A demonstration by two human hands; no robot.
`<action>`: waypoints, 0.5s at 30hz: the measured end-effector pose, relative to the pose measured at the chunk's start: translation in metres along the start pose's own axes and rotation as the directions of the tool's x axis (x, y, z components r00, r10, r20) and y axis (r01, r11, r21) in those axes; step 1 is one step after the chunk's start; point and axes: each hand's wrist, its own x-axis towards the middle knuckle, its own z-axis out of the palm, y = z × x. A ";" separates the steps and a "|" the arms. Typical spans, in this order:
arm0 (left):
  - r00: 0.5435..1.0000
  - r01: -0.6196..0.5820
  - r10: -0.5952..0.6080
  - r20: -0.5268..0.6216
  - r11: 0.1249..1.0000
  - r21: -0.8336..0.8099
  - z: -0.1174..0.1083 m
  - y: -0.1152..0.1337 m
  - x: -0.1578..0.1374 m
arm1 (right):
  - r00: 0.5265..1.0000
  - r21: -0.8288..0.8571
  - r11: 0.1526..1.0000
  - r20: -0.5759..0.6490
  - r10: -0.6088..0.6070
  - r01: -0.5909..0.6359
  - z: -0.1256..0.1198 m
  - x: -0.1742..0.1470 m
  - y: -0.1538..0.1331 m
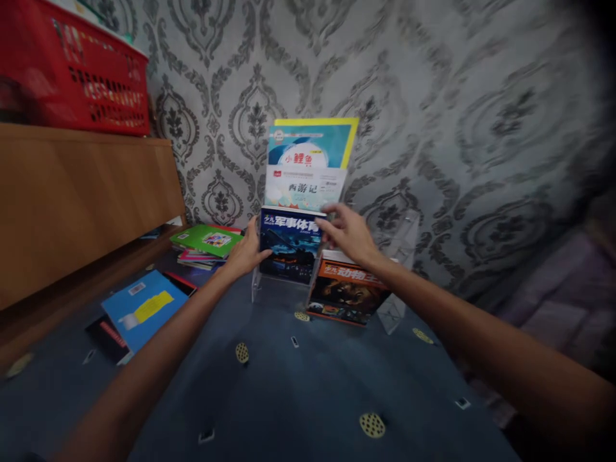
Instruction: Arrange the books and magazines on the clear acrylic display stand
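A dark blue magazine (291,254) leans upright in the front tier of a clear display stand (256,285). My left hand (244,250) holds its left edge, the thumb lying over the front cover. At the upper right corner, my right hand (350,232) has its fingers curled round the edge; some fingertips are hidden. Behind it rise a white-topped book (301,185) and a taller teal book with a yellow border (308,138). An orange magazine with a lion (342,292) stands to the right, below my right wrist, in front of another clear stand (404,247).
On the dark blue patterned cloth (289,398) at left lie a blue book (144,308), a dark book (110,339) and a stack topped by a green book (206,240). A red basket (103,83) sits on a wooden cabinet (86,199). Patterned wallpaper (212,122) backs the stands.
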 end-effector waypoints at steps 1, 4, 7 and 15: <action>1.000 0.023 -0.023 0.000 1.000 0.001 0.000 0.000 -0.001 | 0.999 -0.032 0.999 -0.039 -0.027 0.026 0.000 -0.001 -0.001; 0.997 0.069 -0.069 -0.017 0.998 0.008 0.002 0.001 -0.004 | 0.983 -0.148 0.983 -0.127 -0.130 0.111 0.003 -0.006 -0.009; 0.997 0.067 -0.067 -0.034 0.998 -0.007 0.004 0.001 -0.010 | 0.975 -0.227 0.964 -0.135 -0.175 0.142 0.008 -0.015 -0.023; 0.994 0.107 -0.103 -0.033 0.980 0.168 -0.020 -0.015 -0.077 | 0.967 -0.273 0.943 -0.117 -0.228 0.190 0.021 -0.042 -0.050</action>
